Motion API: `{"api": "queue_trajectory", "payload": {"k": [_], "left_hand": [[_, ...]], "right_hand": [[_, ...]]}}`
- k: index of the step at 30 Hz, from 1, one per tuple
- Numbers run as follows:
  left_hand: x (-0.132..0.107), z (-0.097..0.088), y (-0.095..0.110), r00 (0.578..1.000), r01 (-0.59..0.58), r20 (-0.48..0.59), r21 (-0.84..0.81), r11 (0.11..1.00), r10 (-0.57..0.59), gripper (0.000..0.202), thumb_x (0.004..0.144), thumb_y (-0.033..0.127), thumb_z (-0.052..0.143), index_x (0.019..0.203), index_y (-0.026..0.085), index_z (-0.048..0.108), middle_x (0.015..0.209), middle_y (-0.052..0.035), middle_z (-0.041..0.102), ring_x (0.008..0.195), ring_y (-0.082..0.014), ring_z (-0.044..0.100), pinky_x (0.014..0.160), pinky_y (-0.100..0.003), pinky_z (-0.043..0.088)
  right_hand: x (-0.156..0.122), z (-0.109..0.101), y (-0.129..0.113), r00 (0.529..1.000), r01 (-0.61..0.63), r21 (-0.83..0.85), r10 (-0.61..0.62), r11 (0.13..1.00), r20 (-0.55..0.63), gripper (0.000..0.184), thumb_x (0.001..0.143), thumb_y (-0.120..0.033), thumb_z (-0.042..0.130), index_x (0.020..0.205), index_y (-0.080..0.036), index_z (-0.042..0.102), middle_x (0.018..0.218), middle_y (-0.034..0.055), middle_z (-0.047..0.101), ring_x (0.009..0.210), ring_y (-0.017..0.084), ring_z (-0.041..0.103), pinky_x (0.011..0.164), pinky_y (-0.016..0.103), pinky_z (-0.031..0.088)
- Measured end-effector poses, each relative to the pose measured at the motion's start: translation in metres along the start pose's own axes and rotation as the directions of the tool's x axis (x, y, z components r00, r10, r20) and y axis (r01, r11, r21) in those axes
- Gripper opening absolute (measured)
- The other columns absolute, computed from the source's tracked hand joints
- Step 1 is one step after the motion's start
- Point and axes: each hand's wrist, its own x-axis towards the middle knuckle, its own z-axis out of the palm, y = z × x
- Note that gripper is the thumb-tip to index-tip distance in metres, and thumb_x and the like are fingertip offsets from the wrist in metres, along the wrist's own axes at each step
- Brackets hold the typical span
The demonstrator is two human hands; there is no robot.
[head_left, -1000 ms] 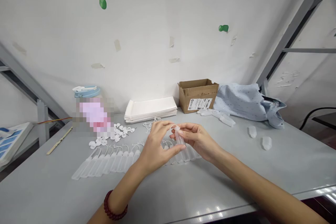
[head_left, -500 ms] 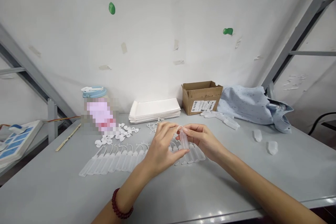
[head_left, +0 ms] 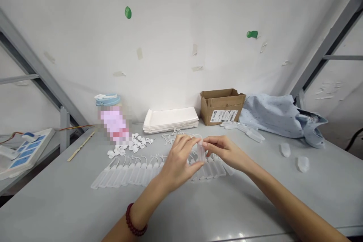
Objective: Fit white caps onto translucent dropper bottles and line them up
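A small translucent plastic tube (head_left: 201,153) is held upright above the table between my two hands. My left hand (head_left: 178,162) grips it, with the thumb near its bottom and the fingertips near its top. The closed fingers of my right hand (head_left: 225,152) pinch at its upper end, where a thin white cord loops up. Below and behind lies a row of similar tubes (head_left: 136,174), many with cords at their tops; my hands hide the row's middle. White plastic caps (head_left: 137,143) are scattered at the back left, and a bundle of white cords (head_left: 171,135) lies behind my left hand.
A stack of white envelopes (head_left: 171,119) and an open cardboard box (head_left: 222,107) stand by the wall. Light blue cloth (head_left: 269,115) lies right of the box. Loose tubes (head_left: 253,134) and clear pieces (head_left: 303,164) lie at right. A blue-lidded container (head_left: 107,100) stands left.
The view has shifted, so everything sits slightly further right. My right fingers have closed in more tightly at the tube's top; my left hand keeps its grip.
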Motion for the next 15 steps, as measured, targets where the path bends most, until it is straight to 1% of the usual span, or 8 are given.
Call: {"api": "queue_trajectory", "payload": {"k": [3, 4, 5, 7, 9, 12, 15], "left_hand": [[0.0004, 0.0008, 0.0013, 1.0, 0.011, -0.019, -0.009, 1.0, -0.011, 0.052, 0.074, 0.022, 0.072, 0.121, 0.023, 0.051, 0.109, -0.0098, 0.059, 0.105, -0.028, 0.05, 0.089, -0.047, 0.045], [0.0005, 0.0008, 0.0018, 1.0, 0.008, -0.024, -0.007, 1.0, -0.008, 0.052, 0.073, 0.023, 0.072, 0.12, 0.022, 0.051, 0.109, -0.0097, 0.059, 0.105, -0.0278, 0.05, 0.089, -0.046, 0.045], [0.0005, 0.0007, 0.0023, 1.0, 0.005, -0.026, -0.004, 1.0, -0.005, 0.052, 0.073, 0.023, 0.073, 0.12, 0.022, 0.051, 0.109, -0.0097, 0.06, 0.105, -0.0276, 0.05, 0.088, -0.045, 0.045], [0.0005, 0.0005, 0.0031, 1.0, -0.003, -0.025, 0.008, 1.0, 0.003, 0.052, 0.073, 0.023, 0.073, 0.12, 0.021, 0.05, 0.109, -0.0096, 0.06, 0.104, -0.0271, 0.049, 0.088, -0.044, 0.045], [-0.0002, 0.0007, 0.0033, 1.0, -0.021, -0.017, 0.036, 0.999, 0.021, 0.051, 0.075, 0.024, 0.071, 0.121, 0.02, 0.05, 0.108, -0.0097, 0.06, 0.104, -0.0267, 0.049, 0.087, -0.043, 0.045], [-0.0022, 0.0032, 0.0027, 0.996, -0.08, -0.025, 0.102, 0.991, 0.083, 0.051, 0.077, 0.026, 0.07, 0.123, 0.018, 0.049, 0.106, -0.0105, 0.06, 0.103, -0.0269, 0.049, 0.088, -0.043, 0.044], [-0.0034, 0.0078, 0.0029, 0.984, -0.142, -0.083, 0.168, 0.975, 0.158, 0.05, 0.08, 0.024, 0.067, 0.126, 0.018, 0.048, 0.108, -0.0116, 0.06, 0.103, -0.0277, 0.05, 0.089, -0.044, 0.043]], "right_hand": [[-0.0007, -0.0014, 0.001, 0.999, 0.024, -0.049, -0.022, 0.999, 0.041, 0.036, 0.086, -0.047, 0.052, 0.071, -0.017, 0.066, 0.063, -0.0002, 0.054, 0.064, 0.014, 0.053, 0.064, 0.028, 0.05], [-0.0011, -0.0013, 0.0012, 0.999, 0.025, -0.045, -0.023, 0.999, 0.043, 0.037, 0.086, -0.047, 0.052, 0.071, -0.017, 0.066, 0.064, -0.0001, 0.054, 0.065, 0.014, 0.053, 0.063, 0.028, 0.05], [-0.0014, -0.0009, 0.0013, 0.999, 0.023, -0.03, -0.022, 0.999, 0.034, 0.035, 0.086, -0.046, 0.052, 0.075, -0.017, 0.067, 0.068, 0.0007, 0.057, 0.067, 0.015, 0.054, 0.063, 0.028, 0.051], [-0.0021, 0.0008, 0.0015, 1.0, 0.026, 0.026, -0.026, 0.999, 0.003, 0.031, 0.086, -0.045, 0.054, 0.088, -0.017, 0.068, 0.081, 0.0029, 0.062, 0.074, 0.015, 0.057, 0.064, 0.027, 0.052], [-0.0025, 0.003, 0.0019, 0.999, 0.033, 0.08, -0.031, 0.996, -0.022, 0.03, 0.086, -0.043, 0.055, 0.095, -0.018, 0.068, 0.086, 0.0036, 0.063, 0.073, 0.014, 0.057, 0.063, 0.026, 0.052], [-0.0029, 0.005, 0.0017, 1.0, 0.02, 0.121, -0.017, 0.992, -0.025, 0.031, 0.084, -0.044, 0.057, 0.089, -0.016, 0.069, 0.076, 0.0021, 0.061, 0.064, 0.012, 0.055, 0.058, 0.025, 0.051], [-0.0034, 0.002, 0.0003, 1.0, 0.0, 0.148, 0.003, 0.989, -0.022, 0.03, 0.08, -0.044, 0.062, 0.084, -0.015, 0.069, 0.073, 0.0016, 0.061, 0.062, 0.012, 0.055, 0.057, 0.025, 0.051]]}}
